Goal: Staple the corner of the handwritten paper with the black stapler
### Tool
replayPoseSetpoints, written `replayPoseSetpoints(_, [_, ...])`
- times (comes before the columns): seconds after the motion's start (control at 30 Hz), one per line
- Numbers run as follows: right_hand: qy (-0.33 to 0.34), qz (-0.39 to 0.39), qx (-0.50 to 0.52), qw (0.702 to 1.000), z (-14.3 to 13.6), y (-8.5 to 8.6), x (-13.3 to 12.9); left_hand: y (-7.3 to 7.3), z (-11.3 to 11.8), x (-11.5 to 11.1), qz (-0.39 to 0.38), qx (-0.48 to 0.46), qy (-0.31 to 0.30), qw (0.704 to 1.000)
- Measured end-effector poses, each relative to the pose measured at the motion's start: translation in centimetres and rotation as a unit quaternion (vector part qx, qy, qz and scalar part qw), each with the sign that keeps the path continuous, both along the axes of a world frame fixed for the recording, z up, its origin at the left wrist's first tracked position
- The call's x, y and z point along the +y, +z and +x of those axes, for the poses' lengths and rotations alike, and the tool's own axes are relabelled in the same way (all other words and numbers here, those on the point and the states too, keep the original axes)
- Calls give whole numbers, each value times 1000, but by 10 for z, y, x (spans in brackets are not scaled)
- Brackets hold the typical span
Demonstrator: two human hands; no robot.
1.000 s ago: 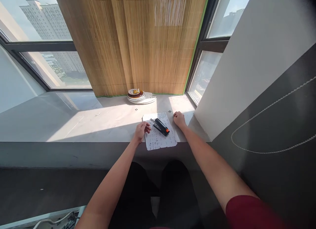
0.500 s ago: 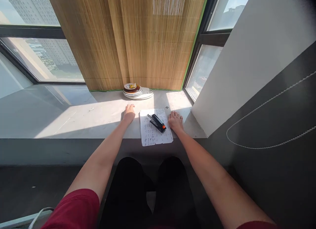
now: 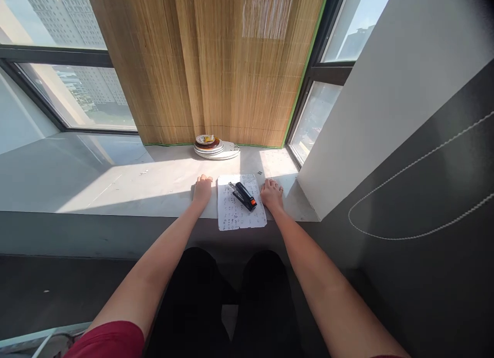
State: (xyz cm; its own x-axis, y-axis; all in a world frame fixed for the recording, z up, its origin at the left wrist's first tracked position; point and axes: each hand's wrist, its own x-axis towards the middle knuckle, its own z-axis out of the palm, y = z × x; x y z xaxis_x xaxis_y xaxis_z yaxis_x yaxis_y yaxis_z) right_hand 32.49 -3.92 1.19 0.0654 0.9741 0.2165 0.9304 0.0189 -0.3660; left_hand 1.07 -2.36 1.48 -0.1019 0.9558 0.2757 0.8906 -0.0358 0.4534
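Note:
A black stapler [image 3: 244, 196] with an orange patch at its near end lies opened out on a sheet of handwritten paper [image 3: 231, 219]. The paper's near edge hangs slightly over the front of the window sill. My left hand [image 3: 202, 190] rests on the sill just left of the paper, holding nothing, its fingers loosely bent. On the other side, my right hand [image 3: 272, 194] lies at the paper's right edge with its fingers a little apart and nothing in them. Neither hand touches the stapler.
Stacked plates [image 3: 216, 150] stand at the back of the sill [image 3: 165, 180], below a bamboo blind [image 3: 216, 80]. Small bits [image 3: 260, 173] lie beyond my right hand, others [image 3: 143, 172] far left. A beaded cord [image 3: 386, 238] hangs at the right by the wall.
The camera view has shifted slightly. My hands stay on either side of the paper, and the stapler and paper keep their places.

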Motion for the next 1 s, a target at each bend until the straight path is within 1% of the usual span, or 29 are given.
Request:
replayPoseSetpoints(0.13, [1,5,2,1000,0,-2,0,3,5,-12,15,-7,14,1000])
replayPoseSetpoints(0.23, [1,6,-4,1000,1,-1,0,5,10,-18,33,-28,4,999])
replayPoseSetpoints(0.3, [-1,1,-8,1000,1,0,0,3,15,-22,36,-50,-15,998])
replayPoseSetpoints(0.4, [-2,-6,-9,1000,2,2,0,-4,25,-29,39,-90,-51,994])
replayPoseSetpoints(0.53, [-1,-4,-10,1000,3,1,1,-13,36,-30,43,-142,-109,983])
replayPoseSetpoints(0.63, [1,2,-4,1000,4,1,2,-14,38,-26,37,-167,-137,976])
replayPoseSetpoints(0.73, [7,15,6,1000,5,4,-1,-12,38,-25,30,-164,-155,974])
replayPoseSetpoints(0.77, [20,26,9,999,4,6,-2,-11,38,-26,27,-158,-159,974])
replayPoseSetpoints(0.8, [46,44,18,998,3,7,-4,-10,39,-27,26,-150,-161,975])
replayPoseSetpoints(0.83, [83,68,37,994,1,8,-6,-9,39,-28,26,-141,-163,976])
replayPoseSetpoints(0.9, [167,106,106,975,-5,9,-9,-5,40,-30,29,-122,-167,978])
replayPoseSetpoints(0.97, [222,108,182,952,-12,6,-11,-3,41,-32,37,-101,-168,980])
replayPoseSetpoints(1.0, [230,97,207,946,-14,4,-11,-2,42,-33,42,-91,-167,981])
